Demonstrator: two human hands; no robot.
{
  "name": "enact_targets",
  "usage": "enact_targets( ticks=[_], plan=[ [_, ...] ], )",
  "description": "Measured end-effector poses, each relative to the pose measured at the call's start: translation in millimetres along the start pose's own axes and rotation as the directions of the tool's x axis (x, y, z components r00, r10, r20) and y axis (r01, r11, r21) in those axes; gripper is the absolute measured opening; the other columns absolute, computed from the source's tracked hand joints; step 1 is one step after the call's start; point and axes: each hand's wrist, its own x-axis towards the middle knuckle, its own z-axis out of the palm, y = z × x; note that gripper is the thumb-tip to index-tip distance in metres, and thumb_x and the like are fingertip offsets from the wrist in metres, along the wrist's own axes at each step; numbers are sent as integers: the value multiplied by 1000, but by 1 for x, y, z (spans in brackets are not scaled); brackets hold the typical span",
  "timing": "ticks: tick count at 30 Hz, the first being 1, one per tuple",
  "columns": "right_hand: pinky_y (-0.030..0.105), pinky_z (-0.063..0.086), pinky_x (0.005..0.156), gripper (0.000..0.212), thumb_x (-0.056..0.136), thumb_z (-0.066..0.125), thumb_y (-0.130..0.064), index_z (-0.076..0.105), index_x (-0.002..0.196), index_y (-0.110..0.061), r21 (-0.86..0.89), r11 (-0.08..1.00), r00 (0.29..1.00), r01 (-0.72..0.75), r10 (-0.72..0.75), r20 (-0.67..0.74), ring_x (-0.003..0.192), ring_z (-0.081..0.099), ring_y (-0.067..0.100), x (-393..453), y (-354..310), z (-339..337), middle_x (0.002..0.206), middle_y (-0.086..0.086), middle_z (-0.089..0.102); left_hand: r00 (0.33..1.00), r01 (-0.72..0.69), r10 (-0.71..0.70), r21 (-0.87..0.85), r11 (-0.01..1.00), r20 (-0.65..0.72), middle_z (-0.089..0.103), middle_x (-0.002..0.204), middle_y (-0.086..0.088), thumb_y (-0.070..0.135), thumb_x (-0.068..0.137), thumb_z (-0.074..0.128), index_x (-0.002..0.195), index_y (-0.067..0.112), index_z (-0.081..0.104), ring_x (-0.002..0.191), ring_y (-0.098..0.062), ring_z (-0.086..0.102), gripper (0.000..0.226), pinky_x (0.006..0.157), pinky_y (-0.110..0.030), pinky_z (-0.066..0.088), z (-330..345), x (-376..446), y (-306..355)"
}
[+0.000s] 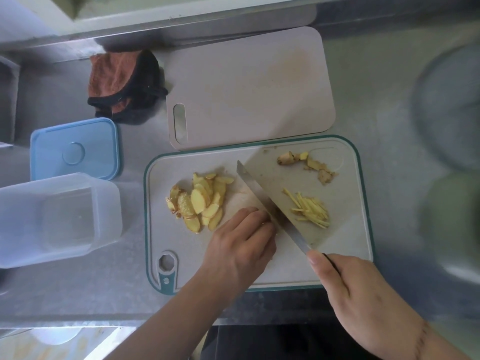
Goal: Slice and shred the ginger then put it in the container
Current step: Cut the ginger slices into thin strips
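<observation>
Your right hand (363, 300) sits closest to you, wrapped around the knife (272, 206) handle with the thumb laid up along it. Its blade runs diagonally across the green-edged cutting board (361, 198), tip pointing up and to the left, edge facing your left hand (241, 245).

That left hand is knuckles-up with its fingers (249, 216) curled down right against the flat of the blade. Whatever ginger they pin is hidden beneath them, so you cannot tell how much is left under there. I judge the next stroke depends on this: the blade's long line must stay beside the knuckles, never over the tips.

Ginger slices (200, 201) lie heaped just beyond and left of your left fingers, nearer that hand than the right. Ginger shreds (310, 210) lie on the blade's far side, to the right, with trimmings (306, 163) further up the board.

On the table (389, 105) well to the left stands the container (57, 219), open, its blue lid (75, 149) behind it. Most slices look uncut, so shredding seems early.
</observation>
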Motion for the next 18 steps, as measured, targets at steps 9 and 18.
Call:
enact_targets(
  ticks=[9, 18],
  plan=[
    [23, 33, 52, 63, 82, 16, -71, 33, 55, -16, 22, 1000, 999, -21, 20, 43, 48, 41, 10, -10, -6, 2, 50, -1, 44, 1000, -20, 20, 12, 1000, 6, 74, 100, -10, 5, 91, 73, 95, 2, 78, 98, -25, 67, 8, 91, -32, 56, 0, -3, -1],
    [22, 33, 53, 57, 81, 18, -66, 30, 54, -17, 25, 1000, 997, -12, 10, 83, 49, 39, 10, -3, -9, 7, 49, -4, 42, 1000, -5, 5, -6, 1000, -10, 74, 103, -11, 3, 90, 73, 95, 1, 78, 100, -27, 69, 7, 90, -34, 56, 4, -5, -2]
  ],
)
